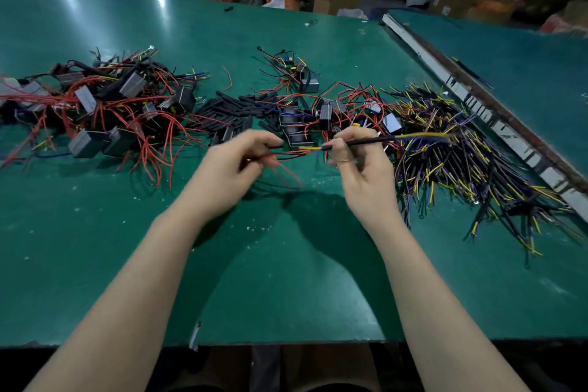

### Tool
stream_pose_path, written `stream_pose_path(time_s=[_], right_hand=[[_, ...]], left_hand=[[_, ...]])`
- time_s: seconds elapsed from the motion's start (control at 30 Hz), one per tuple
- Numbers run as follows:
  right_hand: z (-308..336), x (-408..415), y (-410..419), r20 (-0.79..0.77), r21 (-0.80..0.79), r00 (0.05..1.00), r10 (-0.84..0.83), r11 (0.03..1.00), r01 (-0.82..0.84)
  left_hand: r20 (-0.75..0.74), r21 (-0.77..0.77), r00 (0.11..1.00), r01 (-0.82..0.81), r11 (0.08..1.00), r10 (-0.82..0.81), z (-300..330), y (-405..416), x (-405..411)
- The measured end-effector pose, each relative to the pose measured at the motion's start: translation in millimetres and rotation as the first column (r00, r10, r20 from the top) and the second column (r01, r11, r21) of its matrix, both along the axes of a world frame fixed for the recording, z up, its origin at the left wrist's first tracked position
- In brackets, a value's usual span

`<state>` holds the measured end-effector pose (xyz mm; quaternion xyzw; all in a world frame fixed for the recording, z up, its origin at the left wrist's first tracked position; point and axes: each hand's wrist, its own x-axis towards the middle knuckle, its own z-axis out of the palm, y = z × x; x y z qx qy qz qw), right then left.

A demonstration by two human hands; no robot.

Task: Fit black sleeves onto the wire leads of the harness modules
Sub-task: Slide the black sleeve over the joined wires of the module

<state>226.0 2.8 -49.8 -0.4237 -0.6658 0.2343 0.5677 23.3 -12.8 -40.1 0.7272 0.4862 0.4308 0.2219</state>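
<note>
Desk (286, 280): green surface; both forearms reach across its near edge.
Left hand (235, 162): fingers curled, gripping red and black wire leads (286, 165).
Right hand (356, 162): thumb and fingers pinch a black sleeve (369, 141); yellow and blue wires project from both ends.
Sleeve position: between the two hands, above the desk.
Loose sleeves (235, 111): heap just beyond the hands.
Harness modules (105, 105): tangled far left.
Sleeved leads (471, 162): pile on the right.
Writing: none legible.
</note>
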Motion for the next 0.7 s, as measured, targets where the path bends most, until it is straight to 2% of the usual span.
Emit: stream_pose_path(time_s=[0.07, 0.1, 0.17, 0.23, 0.3, 0.37, 0.43, 0.53, 0.63, 0.7], right_hand=[[-1.6, -1.7, -0.5, 0.005, -0.064, 0.998, 0.06, 0.996, -0.06], [-2.6, -2.3, -1.0, 0.05, -0.064, 0.996, 0.069, 0.996, -0.066], [-3.8, -3.7, -1.0, 0.15, 0.005, 0.987, 0.061, 0.998, -0.063], [-2.3, -3.9, -0.7, 0.187, 0.09, 0.982, 0.012, 0.996, -0.029], [-0.5, -4.1, -1.2, 0.151, 0.094, 0.988, -0.011, 0.996, -0.003], [2.0, -5.5, -2.8, 0.071, 0.004, 0.997, 0.013, 1.0, -0.013], [5.2, -7.1, -3.3, -0.121, -0.124, 0.991, 0.055, 0.99, -0.07], [10.2, -6.6, -1.6, -0.385, -0.205, 0.922, 0.041, 0.97, -0.128], [10.5, -6.1, -3.1, -0.483, -0.208, 0.874, 0.057, 0.962, -0.178], [9.7, -6.6, -3.7, -0.509, -0.206, 0.856, 0.091, 0.953, -0.224]], left_hand=[[0.082, -0.062, 0.995, -0.048, 0.997, 0.053, 5.9, 3.5, -9.1], [0.044, -0.08, 0.995, -0.081, 0.994, 0.084, 8.1, 4.0, -10.1], [-0.183, -0.068, 0.976, -0.131, 0.989, 0.117, 8.2, 5.7, -6.3], [-0.407, -0.003, 0.902, -0.161, 0.987, 0.146, 7.1, 3.8, 7.1], [-0.475, 0.051, 0.855, -0.208, 0.977, 0.207, 6.3, 1.1, 24.5], [-0.445, 0.091, 0.847, -0.279, 0.956, 0.289, 5.4, 0.2, 42.0], [-0.407, 0.188, 0.836, -0.317, 0.929, 0.368, 3.9, 0.6, 49.5], [-0.438, 0.339, 0.815, -0.241, 0.909, 0.38, 2.5, -2.3, 46.0], [-0.423, 0.427, 0.841, -0.144, 0.893, 0.337, -1.9, -8.8, 43.1], [-0.324, 0.465, 0.891, -0.141, 0.874, 0.317, -2.5, -10.4, 43.9]])
